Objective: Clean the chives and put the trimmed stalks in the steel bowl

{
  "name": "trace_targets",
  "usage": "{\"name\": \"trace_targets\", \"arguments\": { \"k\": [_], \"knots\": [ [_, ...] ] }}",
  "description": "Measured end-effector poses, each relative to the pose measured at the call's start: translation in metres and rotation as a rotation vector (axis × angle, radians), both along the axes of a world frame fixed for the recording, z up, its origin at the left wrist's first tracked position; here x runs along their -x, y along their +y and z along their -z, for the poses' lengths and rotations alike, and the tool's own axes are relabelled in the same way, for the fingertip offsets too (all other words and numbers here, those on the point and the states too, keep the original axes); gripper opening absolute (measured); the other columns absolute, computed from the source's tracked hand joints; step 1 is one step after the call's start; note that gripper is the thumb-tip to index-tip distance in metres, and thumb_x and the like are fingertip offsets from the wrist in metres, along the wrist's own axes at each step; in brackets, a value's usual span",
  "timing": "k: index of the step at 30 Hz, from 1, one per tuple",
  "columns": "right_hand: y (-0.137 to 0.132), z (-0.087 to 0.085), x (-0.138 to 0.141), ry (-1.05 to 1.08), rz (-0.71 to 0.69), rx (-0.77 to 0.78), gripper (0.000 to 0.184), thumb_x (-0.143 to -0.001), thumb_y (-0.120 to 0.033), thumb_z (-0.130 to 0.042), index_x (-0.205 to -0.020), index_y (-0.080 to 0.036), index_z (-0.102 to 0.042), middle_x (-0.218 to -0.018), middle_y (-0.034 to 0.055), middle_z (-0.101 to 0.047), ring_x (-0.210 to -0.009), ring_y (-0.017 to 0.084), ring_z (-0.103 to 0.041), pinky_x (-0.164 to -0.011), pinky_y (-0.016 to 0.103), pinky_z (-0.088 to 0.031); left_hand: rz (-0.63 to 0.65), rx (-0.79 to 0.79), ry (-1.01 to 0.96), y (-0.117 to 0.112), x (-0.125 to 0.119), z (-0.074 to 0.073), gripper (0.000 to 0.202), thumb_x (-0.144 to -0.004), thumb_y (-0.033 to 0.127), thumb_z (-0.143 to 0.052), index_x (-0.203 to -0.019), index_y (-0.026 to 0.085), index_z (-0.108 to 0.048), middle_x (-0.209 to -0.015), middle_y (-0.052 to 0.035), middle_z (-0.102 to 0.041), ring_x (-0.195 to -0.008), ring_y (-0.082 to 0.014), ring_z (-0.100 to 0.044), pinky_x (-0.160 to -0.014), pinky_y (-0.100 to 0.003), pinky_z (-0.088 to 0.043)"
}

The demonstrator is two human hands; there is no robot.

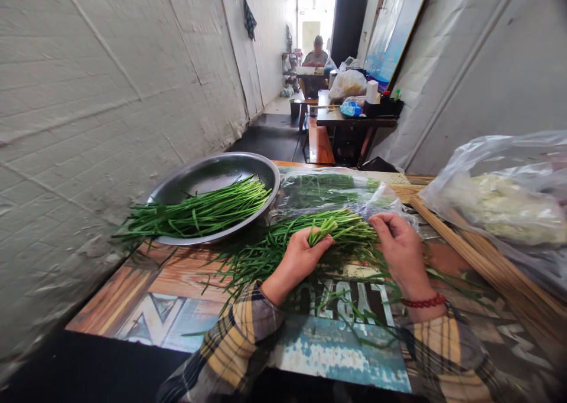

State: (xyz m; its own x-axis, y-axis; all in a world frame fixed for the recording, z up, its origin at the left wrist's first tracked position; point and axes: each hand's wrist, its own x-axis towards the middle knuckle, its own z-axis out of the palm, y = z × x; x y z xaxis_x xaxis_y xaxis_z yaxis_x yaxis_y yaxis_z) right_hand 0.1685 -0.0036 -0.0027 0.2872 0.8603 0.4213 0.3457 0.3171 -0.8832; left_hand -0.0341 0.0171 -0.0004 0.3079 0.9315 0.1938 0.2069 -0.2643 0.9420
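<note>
My left hand [305,257] is closed around a small bunch of garlic chives [322,230], its pale cut ends pointing up and right. Just to the right, my right hand [398,246] has thumb and forefinger pinched together near the stem ends; what lies between the fingertips is too small to make out. Beneath and behind the hands spreads a loose pile of chives [261,252]. A wide metal basin [212,168] at the left holds more chives, their leaves hanging over its left rim. Behind the pile lies a clear plastic bag [305,187] with chives inside.
Wooden skewers [469,237] lie to the right, beside a plastic bag of pale shredded food [509,208]. Loose leaves are scattered on the patterned table [177,279]. A wall [110,84] runs along the left. Further back stand another table [330,116] and a seated person [317,54].
</note>
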Motion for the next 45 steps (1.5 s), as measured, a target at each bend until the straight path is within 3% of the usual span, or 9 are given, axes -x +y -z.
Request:
{"name": "trace_targets", "arguments": {
  "k": [6,14,23,26,31,34,38,41,45],
  "knots": [
    [-0.006,-0.009,0.016,-0.255,-0.171,-0.054,0.014,-0.087,-0.035,-0.059,-0.093,-0.024,-0.066,-0.088,0.0027,-0.068,-0.08,0.019,-0.061,-0.077,0.033,-0.047,0.013,0.042,-0.059,0.0,0.0,0.0,0.027,-0.08,0.037,-0.065,-0.068,0.013,-0.064,-0.065,-0.0004,-0.055,-0.064,-0.0122,-0.046,-0.057,-0.022,-0.038],
    [-0.007,-0.01,0.022,-0.352,-0.169,-0.111,0.012,-0.089,-0.031,-0.055,-0.084,-0.025,-0.064,-0.082,0.0026,-0.068,-0.08,0.02,-0.061,-0.075,0.034,-0.047,0.104,0.123,-0.147,-0.002,-0.001,-0.005,0.028,-0.077,0.04,-0.069,-0.083,0.012,-0.07,-0.076,-0.0034,-0.066,-0.07,-0.0153,-0.054,-0.067,-0.026,-0.045],
    [-0.008,-0.012,0.026,-0.538,-0.074,-0.2,0.012,-0.084,-0.021,-0.055,-0.072,-0.024,-0.056,-0.073,0.0024,-0.062,-0.077,0.021,-0.055,-0.076,0.037,-0.042,0.029,0.097,-0.094,-0.002,-0.002,0.0,0.024,-0.075,0.036,-0.072,-0.077,0.013,-0.071,-0.071,-0.0029,-0.066,-0.066,-0.0153,-0.055,-0.065,-0.027,-0.047],
    [-0.007,-0.008,0.026,-0.369,-0.115,-0.086,0.014,-0.084,-0.024,-0.055,-0.07,-0.023,-0.057,-0.071,0.0014,-0.06,-0.073,0.019,-0.054,-0.073,0.034,-0.042,0.045,0.095,-0.089,-0.003,-0.002,-0.002,0.024,-0.074,0.037,-0.072,-0.073,0.013,-0.07,-0.068,-0.0019,-0.065,-0.063,-0.0145,-0.055,-0.062,-0.026,-0.045],
    [-0.005,0.004,0.033,0.18,-0.186,0.172,0.017,-0.082,-0.036,-0.061,-0.075,-0.021,-0.062,-0.072,-0.0006,-0.059,-0.07,0.016,-0.052,-0.066,0.028,-0.042,0.054,0.101,-0.099,-0.004,-0.003,-0.005,0.024,-0.075,0.038,-0.072,-0.075,0.014,-0.071,-0.066,-0.0009,-0.065,-0.065,-0.0151,-0.057,-0.061,-0.026,-0.046],
    [-0.004,0.008,0.039,0.372,-0.229,0.2,0.017,-0.08,-0.037,-0.064,-0.077,-0.02,-0.062,-0.075,-0.0009,-0.058,-0.072,0.015,-0.051,-0.069,0.027,-0.043,0.062,0.115,-0.101,-0.004,-0.003,-0.006,0.025,-0.077,0.038,-0.07,-0.075,0.014,-0.071,-0.065,-0.0008,-0.064,-0.065,-0.0155,-0.056,-0.061,-0.026,-0.045],
    [-0.002,0.007,0.036,0.44,-0.238,0.153,0.019,-0.083,-0.039,-0.061,-0.077,-0.021,-0.059,-0.075,-0.0001,-0.057,-0.071,0.015,-0.051,-0.067,0.028,-0.043,0.063,0.124,-0.097,-0.004,-0.002,-0.005,0.026,-0.077,0.038,-0.07,-0.072,0.013,-0.069,-0.064,-0.0003,-0.061,-0.063,-0.0141,-0.053,-0.059,-0.025,-0.041],
    [-0.001,0.002,0.025,0.266,-0.183,0.041,0.022,-0.089,-0.04,-0.054,-0.076,-0.022,-0.057,-0.074,-0.0002,-0.056,-0.072,0.016,-0.053,-0.069,0.029,-0.044,0.035,0.124,-0.086,-0.004,-0.001,-0.003,0.027,-0.077,0.038,-0.069,-0.067,0.013,-0.064,-0.061,0.001,-0.055,-0.059,-0.0116,-0.046,-0.056,-0.023,-0.037],
    [-0.003,-0.006,0.016,-0.304,-0.178,-0.108,0.014,-0.086,-0.037,-0.062,-0.086,-0.023,-0.064,-0.089,0.0033,-0.065,-0.089,0.021,-0.057,-0.084,0.036,-0.043,0.044,0.15,-0.103,-0.004,-0.001,-0.003,0.03,-0.078,0.039,-0.067,-0.066,0.013,-0.061,-0.06,0.0021,-0.05,-0.058,-0.0101,-0.041,-0.055,-0.023,-0.034]
  ]
}}
